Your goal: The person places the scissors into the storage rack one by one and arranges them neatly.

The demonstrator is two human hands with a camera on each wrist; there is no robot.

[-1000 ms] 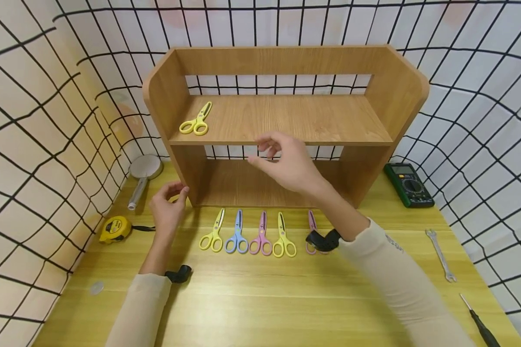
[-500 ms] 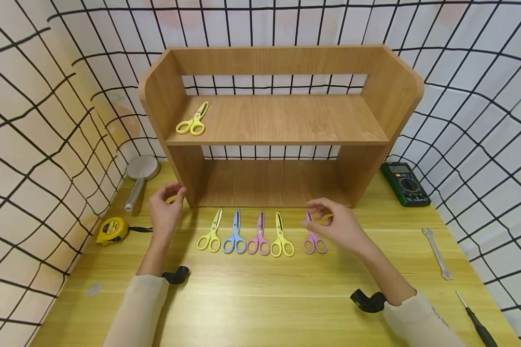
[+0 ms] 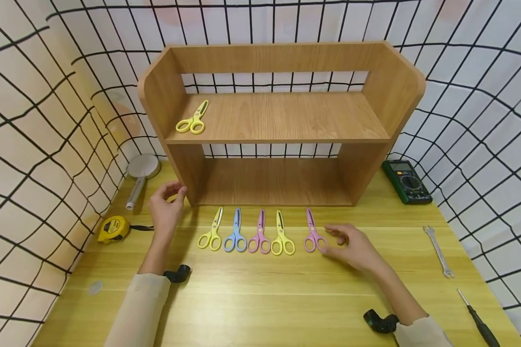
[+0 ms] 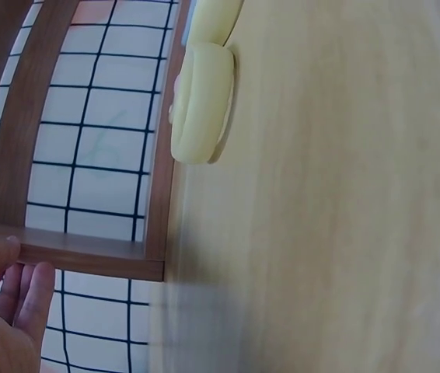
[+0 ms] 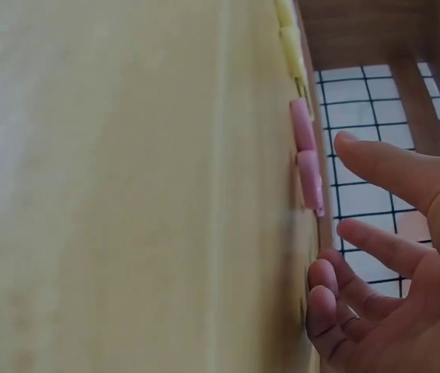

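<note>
We have the right hand [image 3: 353, 246] loose and holding nothing, fingertips just right of the pink scissors [image 3: 313, 237]. Scissors lie on the table [image 3: 260, 299], blades far, handles near. Left hand [image 3: 165, 209] farther off, empty, at the shelf [image 3: 282, 120] corner.

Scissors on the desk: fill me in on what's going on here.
A person is working along a row of five scissors lying before a wooden shelf. The right hand reaches for the pink scissors at the row's right end, not gripping them. The left hand rests by the shelf's left corner. One yellow pair lies on the upper shelf.
</note>
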